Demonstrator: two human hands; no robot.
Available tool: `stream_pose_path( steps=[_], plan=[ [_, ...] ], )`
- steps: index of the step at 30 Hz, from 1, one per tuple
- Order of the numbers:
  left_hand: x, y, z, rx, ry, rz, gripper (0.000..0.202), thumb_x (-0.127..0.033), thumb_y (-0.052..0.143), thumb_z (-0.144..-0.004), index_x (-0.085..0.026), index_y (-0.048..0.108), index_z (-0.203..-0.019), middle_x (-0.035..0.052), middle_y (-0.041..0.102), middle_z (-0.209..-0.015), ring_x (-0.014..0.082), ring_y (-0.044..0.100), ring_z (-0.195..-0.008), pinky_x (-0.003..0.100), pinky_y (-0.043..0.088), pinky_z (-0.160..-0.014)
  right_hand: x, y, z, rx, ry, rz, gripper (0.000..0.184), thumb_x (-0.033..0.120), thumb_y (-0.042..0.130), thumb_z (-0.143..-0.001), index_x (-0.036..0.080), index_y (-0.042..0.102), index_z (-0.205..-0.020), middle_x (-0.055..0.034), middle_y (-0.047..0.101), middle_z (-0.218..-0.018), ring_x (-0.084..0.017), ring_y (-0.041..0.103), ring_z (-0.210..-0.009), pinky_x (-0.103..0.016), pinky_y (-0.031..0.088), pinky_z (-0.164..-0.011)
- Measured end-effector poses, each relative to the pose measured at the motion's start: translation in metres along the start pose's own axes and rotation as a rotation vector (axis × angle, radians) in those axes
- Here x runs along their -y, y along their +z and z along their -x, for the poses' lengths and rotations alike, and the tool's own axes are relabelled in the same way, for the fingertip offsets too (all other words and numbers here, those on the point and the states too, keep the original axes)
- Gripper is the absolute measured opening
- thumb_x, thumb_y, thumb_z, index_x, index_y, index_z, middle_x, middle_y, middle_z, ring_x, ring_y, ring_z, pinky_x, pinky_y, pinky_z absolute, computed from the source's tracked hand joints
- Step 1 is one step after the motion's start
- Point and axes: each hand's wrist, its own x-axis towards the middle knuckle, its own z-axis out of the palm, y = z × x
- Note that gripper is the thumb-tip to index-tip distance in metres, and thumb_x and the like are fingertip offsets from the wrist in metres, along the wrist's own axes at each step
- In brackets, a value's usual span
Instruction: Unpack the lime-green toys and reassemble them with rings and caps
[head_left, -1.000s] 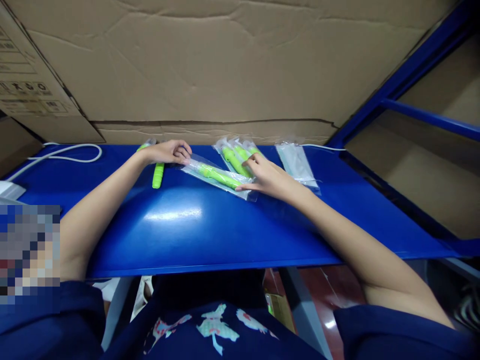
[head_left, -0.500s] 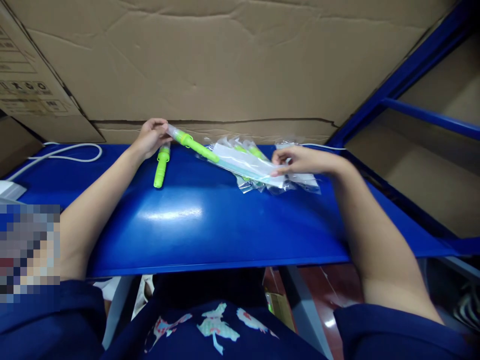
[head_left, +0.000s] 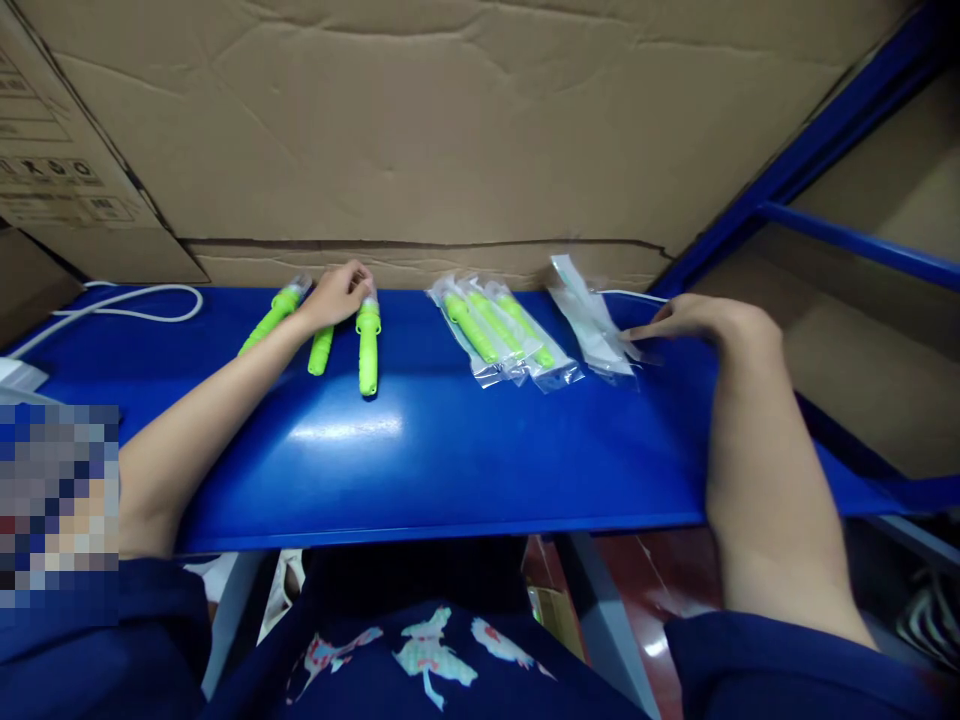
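Note:
My left hand (head_left: 341,295) has its fingers pinched on the clear end of a bright green light stick (head_left: 368,350), whose green handle points toward me on the blue table. Beneath that hand and wrist lies a second green light stick (head_left: 321,352), partly covered. A third green light stick (head_left: 271,318) lies slanted to the left, partly behind my forearm. On the right, my right hand (head_left: 686,318) stretches its fingers to the edge of flat clear plastic bags (head_left: 589,320), apparently touching them. Several green light sticks in clear bags (head_left: 499,330) lie side by side between my hands.
A cardboard wall (head_left: 465,140) stands along the back of the blue table (head_left: 450,460). A white cable (head_left: 169,290) loops at the left rear. Blue metal framing (head_left: 862,235) borders the right side.
My left hand has moved right and stood the unwrapped light stick beside the others. My right hand has moved right with the plastic bag, uncovering the bagged sticks.

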Motion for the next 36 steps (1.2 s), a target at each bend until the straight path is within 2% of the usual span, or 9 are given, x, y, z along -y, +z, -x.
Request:
stream_pose_path(
  steps=[6, 10, 13, 16, 20, 25, 28, 31, 36],
  plan=[
    [-0.012, 0.002, 0.007, 0.16, 0.081, -0.216, 0.047, -0.049, 0.048, -0.091, -0.018, 0.061, -0.123, 0.0117, 0.069, -0.122, 0.027, 0.064, -0.113, 0.04, 0.046, -0.103, 0.046, 0.032, -0.013, -0.037, 0.072, 0.037, 0.047, 0.061, 0.049, -0.095, 0.016, 0.064, -0.098, -0.0154, 0.065, -0.089, -0.03, 0.062, -0.089, -0.042, 0.048, -0.076],
    [-0.025, 0.004, 0.013, 0.298, 0.249, -0.276, 0.049, -0.053, 0.037, -0.096, -0.029, 0.059, -0.133, 0.007, 0.053, -0.146, 0.0284, 0.045, -0.139, 0.05, 0.034, -0.114, 0.077, 0.057, -0.022, 0.004, 0.124, 0.091, 0.043, 0.054, 0.045, -0.098, 0.017, 0.062, -0.087, -0.0141, 0.065, -0.083, -0.027, 0.061, -0.078, -0.04, 0.046, -0.072],
    [-0.039, 0.008, 0.018, 0.412, 0.261, -0.334, 0.05, -0.058, 0.041, -0.093, -0.03, 0.062, -0.13, 0.0076, 0.043, -0.152, 0.0329, 0.037, -0.144, 0.055, 0.031, -0.114, 0.099, 0.078, -0.019, 0.151, 0.092, 0.137, 0.05, 0.062, 0.048, -0.094, 0.015, 0.061, -0.086, -0.0157, 0.064, -0.088, -0.027, 0.061, -0.078, -0.041, 0.046, -0.073],
    [-0.048, 0.011, 0.021, 0.456, 0.241, -0.401, 0.046, -0.052, 0.052, -0.088, -0.028, 0.063, -0.126, 0.0087, 0.044, -0.15, 0.0332, 0.038, -0.143, 0.053, 0.033, -0.113, 0.105, 0.092, -0.016, 0.15, 0.088, 0.179, 0.053, 0.067, 0.056, -0.088, 0.014, 0.061, -0.086, -0.0175, 0.06, -0.093, -0.03, 0.061, -0.084, -0.044, 0.047, -0.078],
    [-0.042, 0.01, 0.019, 0.425, 0.133, -0.526, 0.039, -0.033, 0.054, -0.085, -0.028, 0.063, -0.123, 0.0089, 0.036, -0.156, 0.0327, 0.04, -0.142, 0.053, 0.032, -0.114, 0.094, 0.097, -0.017, 0.163, 0.099, 0.055, 0.044, 0.059, 0.061, -0.086, 0.017, 0.056, -0.072, -0.0135, 0.057, -0.089, -0.029, 0.059, -0.088, -0.042, 0.047, -0.079],
    [-0.025, 0.007, 0.017, 0.266, 0.068, -0.629, 0.037, -0.025, 0.052, -0.086, -0.022, 0.065, -0.121, 0.0145, 0.038, -0.155, 0.0358, 0.031, -0.146, 0.056, 0.027, -0.115, 0.089, 0.095, -0.022, 0.11, 0.053, -0.014, 0.041, 0.054, 0.065, -0.083, 0.02, 0.05, -0.065, -0.0103, 0.055, -0.082, -0.028, 0.056, -0.088, -0.039, 0.043, -0.076],
    [-0.025, 0.01, 0.017, 0.197, 0.124, -0.586, 0.034, -0.03, 0.048, -0.091, -0.021, 0.066, -0.118, 0.0155, 0.048, -0.147, 0.0344, 0.039, -0.141, 0.057, 0.027, -0.112, 0.098, 0.094, -0.021, 0.066, -0.102, -0.129, 0.033, 0.041, 0.064, -0.082, 0.021, 0.044, -0.065, -0.0061, 0.054, -0.077, -0.021, 0.053, -0.077, -0.034, 0.039, -0.071],
    [-0.03, 0.015, 0.018, 0.172, 0.195, -0.513, 0.036, -0.041, 0.046, -0.094, -0.021, 0.065, -0.117, 0.013, 0.062, -0.131, 0.0326, 0.05, -0.13, 0.058, 0.025, -0.111, 0.11, 0.091, -0.018, 0.088, -0.22, -0.297, 0.031, 0.033, 0.052, -0.088, 0.021, 0.038, -0.062, -0.0008, 0.047, -0.065, -0.014, 0.045, -0.063, -0.03, 0.034, -0.065],
    [-0.034, 0.018, 0.019, 0.166, 0.286, -0.49, 0.042, -0.054, 0.047, -0.094, -0.021, 0.065, -0.113, 0.0109, 0.068, -0.119, 0.0315, 0.057, -0.12, 0.055, 0.024, -0.11, 0.123, 0.089, -0.01, 0.154, -0.207, -0.546, 0.036, 0.038, 0.05, -0.091, 0.021, 0.037, -0.063, 0.0019, 0.042, -0.062, -0.011, 0.037, -0.058, -0.027, 0.029, -0.057]
  ],
)
